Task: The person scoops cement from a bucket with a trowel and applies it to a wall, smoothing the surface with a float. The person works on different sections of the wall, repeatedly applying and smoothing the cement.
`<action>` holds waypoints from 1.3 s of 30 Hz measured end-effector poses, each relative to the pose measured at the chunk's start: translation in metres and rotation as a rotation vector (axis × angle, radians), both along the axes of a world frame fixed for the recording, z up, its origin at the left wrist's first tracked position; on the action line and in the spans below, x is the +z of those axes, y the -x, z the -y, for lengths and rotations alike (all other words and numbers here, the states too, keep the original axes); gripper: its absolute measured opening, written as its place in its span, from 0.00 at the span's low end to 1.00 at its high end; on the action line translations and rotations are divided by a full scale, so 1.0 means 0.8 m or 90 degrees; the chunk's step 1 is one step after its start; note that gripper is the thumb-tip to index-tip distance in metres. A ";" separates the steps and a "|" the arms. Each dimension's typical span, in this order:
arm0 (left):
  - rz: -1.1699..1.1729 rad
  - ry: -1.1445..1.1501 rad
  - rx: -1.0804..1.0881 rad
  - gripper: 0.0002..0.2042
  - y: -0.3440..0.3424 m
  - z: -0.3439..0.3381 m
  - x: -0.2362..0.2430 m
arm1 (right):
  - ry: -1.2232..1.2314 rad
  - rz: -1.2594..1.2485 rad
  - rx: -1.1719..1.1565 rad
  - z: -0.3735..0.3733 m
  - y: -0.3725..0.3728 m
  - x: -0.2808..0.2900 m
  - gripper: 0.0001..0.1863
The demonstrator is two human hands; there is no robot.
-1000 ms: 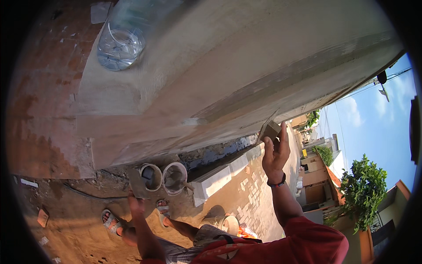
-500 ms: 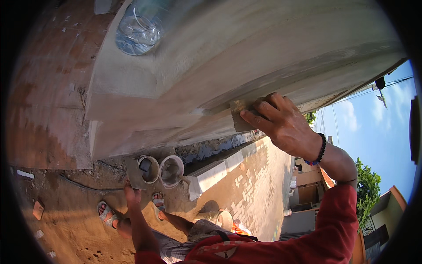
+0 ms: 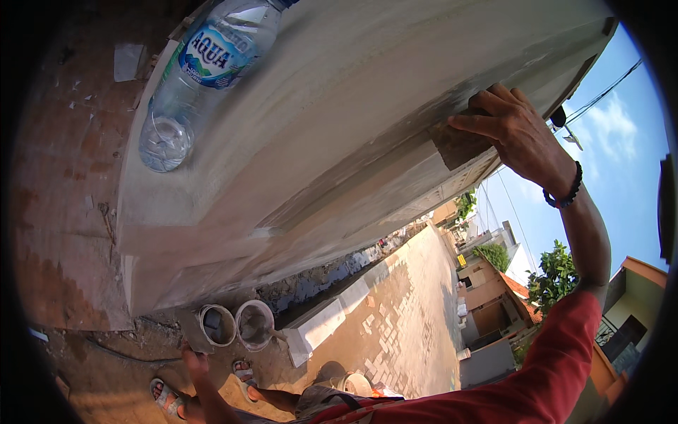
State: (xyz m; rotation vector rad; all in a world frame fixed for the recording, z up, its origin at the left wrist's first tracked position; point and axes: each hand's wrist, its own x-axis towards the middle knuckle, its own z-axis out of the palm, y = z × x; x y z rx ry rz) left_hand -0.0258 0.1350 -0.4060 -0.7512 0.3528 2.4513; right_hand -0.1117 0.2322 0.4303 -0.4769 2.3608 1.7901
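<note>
My right hand [image 3: 521, 138], with a dark beaded bracelet at the wrist, is closed on a thin, flat rectangular scraper blade [image 3: 458, 150]. The blade lies against the smooth grey plastered wall [image 3: 332, 134], over a darker, damp-looking band. Low down, my left hand [image 3: 195, 362] grips a flat grey plate [image 3: 191, 331] beside two buckets. One bucket [image 3: 216, 326] has a dark object inside; the other bucket [image 3: 254, 326] contains greyish material.
A clear plastic bottle [image 3: 205, 81] with a blue label rests on the wall's ledge. Along the wall's foot runs a ditch [image 3: 318, 283] edged with pale blocks [image 3: 323, 332]. Paving [image 3: 402, 311] and houses [image 3: 487, 304] stretch beyond. My sandalled feet stand on sandy ground.
My right hand has slid the scraper blade up and to the right along the wall. The view has shifted, bringing more of the bottle into sight. My left hand still holds the plate.
</note>
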 end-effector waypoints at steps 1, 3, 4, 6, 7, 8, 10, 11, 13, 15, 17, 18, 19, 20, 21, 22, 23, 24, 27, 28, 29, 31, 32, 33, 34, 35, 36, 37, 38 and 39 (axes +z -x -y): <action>0.011 0.002 0.010 0.14 0.003 0.002 -0.030 | -0.010 -0.010 0.009 0.008 0.003 0.023 0.23; 0.008 0.001 -0.017 0.13 -0.007 0.011 -0.052 | -0.005 -0.033 -0.008 0.004 0.002 0.057 0.19; -0.006 -0.005 -0.044 0.13 -0.013 0.015 -0.055 | -0.011 -0.038 -0.001 -0.001 -0.001 0.072 0.19; -0.141 0.159 -0.091 0.13 -0.024 0.031 -0.087 | -0.022 -0.060 0.039 0.002 -0.005 0.110 0.17; -0.252 0.332 -0.106 0.13 -0.027 0.037 -0.118 | -0.029 -0.053 0.049 0.009 -0.001 0.136 0.16; -0.229 0.359 -0.092 0.12 -0.024 0.039 -0.120 | -0.021 -0.067 0.065 0.007 -0.001 0.153 0.16; -0.067 0.252 -0.067 0.11 -0.029 0.031 -0.095 | -0.010 -0.089 0.056 -0.007 -0.018 0.184 0.15; 0.075 0.122 -0.046 0.11 -0.035 0.023 -0.072 | -0.057 -0.087 0.066 -0.019 -0.035 0.204 0.19; -0.047 0.271 -0.019 0.11 -0.028 0.027 -0.064 | 0.171 -0.194 0.127 -0.003 -0.062 0.196 0.24; -0.050 0.272 0.000 0.11 -0.032 0.027 -0.037 | 0.317 -0.229 0.222 -0.012 -0.100 0.153 0.34; 0.051 0.133 0.045 0.10 -0.016 0.027 0.021 | 0.488 -0.312 0.238 -0.060 -0.125 0.078 0.36; 0.046 0.118 0.036 0.10 -0.014 0.030 0.034 | 0.550 -0.329 0.299 -0.085 -0.125 0.038 0.35; 0.039 0.103 0.039 0.10 -0.008 0.031 0.044 | 0.586 -0.364 0.290 -0.107 -0.122 0.002 0.34; 0.029 0.091 0.038 0.10 -0.003 0.035 0.049 | 0.602 -0.363 0.367 -0.129 -0.109 -0.030 0.33; -0.009 0.094 0.028 0.10 -0.005 0.036 0.053 | 0.611 -0.399 0.355 -0.142 -0.103 -0.052 0.31; -0.047 0.098 0.024 0.10 -0.005 0.038 0.058 | 0.662 -0.435 0.384 -0.148 -0.090 -0.063 0.30; -0.084 0.102 0.020 0.10 -0.009 0.042 0.064 | 0.714 -0.471 0.413 -0.149 -0.075 -0.070 0.30; -0.084 0.108 0.032 0.10 -0.015 0.053 0.072 | 0.773 -0.509 0.437 -0.154 -0.059 -0.083 0.29; -0.028 0.100 0.046 0.10 -0.043 0.067 0.105 | 0.810 -0.519 0.399 -0.163 -0.029 -0.109 0.30; 0.029 0.089 0.061 0.10 -0.052 0.073 0.114 | 0.817 -0.512 0.369 -0.165 -0.020 -0.120 0.31; 0.086 0.076 0.075 0.11 -0.058 0.077 0.123 | 0.828 -0.515 0.367 -0.171 -0.018 -0.139 0.31; 0.022 0.102 0.084 0.10 -0.083 0.086 0.135 | 0.861 -0.477 0.327 -0.182 -0.027 -0.180 0.31; -0.009 0.112 0.084 0.10 -0.091 0.091 0.139 | 0.873 -0.458 0.307 -0.189 -0.034 -0.197 0.31; -0.020 0.065 0.101 0.12 -0.094 0.097 0.137 | 0.872 -0.420 0.290 -0.190 -0.040 -0.209 0.32; -0.028 0.062 0.104 0.12 -0.104 0.108 0.135 | 0.899 -0.416 0.303 -0.195 -0.046 -0.210 0.32; -0.035 0.059 0.105 0.12 -0.115 0.114 0.134 | 0.927 -0.412 0.314 -0.200 -0.053 -0.208 0.32; -0.047 0.054 0.105 0.12 -0.116 0.113 0.141 | 0.950 -0.413 0.329 -0.202 -0.057 -0.202 0.32; -0.037 0.046 0.126 0.12 -0.115 0.111 0.148 | 0.961 -0.437 0.367 -0.194 -0.055 -0.181 0.32; -0.024 0.042 0.144 0.13 -0.115 0.111 0.156 | 0.975 -0.464 0.399 -0.181 -0.050 -0.150 0.32; -0.012 0.035 0.158 0.13 -0.113 0.110 0.163 | 0.984 -0.494 0.428 -0.175 -0.043 -0.128 0.32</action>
